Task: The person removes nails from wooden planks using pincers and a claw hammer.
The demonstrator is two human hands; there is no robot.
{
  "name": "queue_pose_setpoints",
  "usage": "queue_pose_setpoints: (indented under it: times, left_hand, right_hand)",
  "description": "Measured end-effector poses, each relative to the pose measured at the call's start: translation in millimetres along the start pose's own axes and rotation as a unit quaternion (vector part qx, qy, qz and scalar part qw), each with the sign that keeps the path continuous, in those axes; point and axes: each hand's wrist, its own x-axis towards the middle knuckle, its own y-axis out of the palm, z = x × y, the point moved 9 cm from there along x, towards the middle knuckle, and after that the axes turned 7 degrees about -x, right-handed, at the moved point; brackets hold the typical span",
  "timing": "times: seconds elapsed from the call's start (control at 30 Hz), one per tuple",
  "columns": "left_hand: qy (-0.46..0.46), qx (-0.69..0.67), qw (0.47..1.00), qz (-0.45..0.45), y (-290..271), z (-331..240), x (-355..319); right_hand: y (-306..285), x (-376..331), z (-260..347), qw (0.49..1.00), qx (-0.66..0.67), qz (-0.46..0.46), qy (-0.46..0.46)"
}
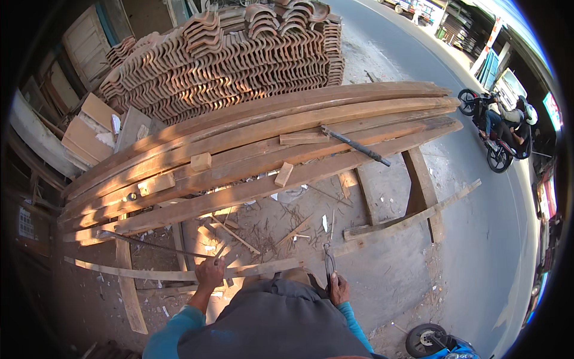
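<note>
My left hand is closed around one end of a long thin dark metal bar. The bar slants up to the left, and a short pointed end sticks out above my fist. Low at my right side, my right hand grips a pair of pincers with the jaws pointing up. Beyond both hands, several long wooden beams lie side by side across supports. On them rest a dark rod-like tool, small wood blocks and a short wood offcut.
A thin wood strip runs close in front of me; another plank lies right. Stacked curved roof tiles rise behind the beams. Wood scraps litter the ground. Riders on a motorcycle are on the road; a wheel shows lower right.
</note>
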Motion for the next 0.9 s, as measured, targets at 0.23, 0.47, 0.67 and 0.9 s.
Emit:
queue_pose_setpoints:
  times: [0.23, 0.47, 0.67, 0.9]
  left_hand:
    - [-0.016, 0.012, 0.999, -0.029, -17.5, -26.4, 15.4]
    - [-0.017, 0.012, 0.997, -0.069, -26.5, -22.3, -2.0]
    - [-0.041, 0.025, 0.998, -0.046, -17.7, -19.9, 8.7]
    - [-0.030, 0.028, 0.999, -0.028, -24.4, -29.4, 19.7]
  right_hand:
    - [-27.2, 34.9, -21.9, 0.999, -0.006, -0.001, 0.036]
    - [-25.3, 51.2, -19.5, 0.991, -0.006, 0.094, 0.099]
    - [-42.7, 49.5, 7.1, 1.000, -0.007, 0.016, 0.005]
    - [-43.3, 63.6, -44.9, 0.983, -0.182, -0.014, 0.009]
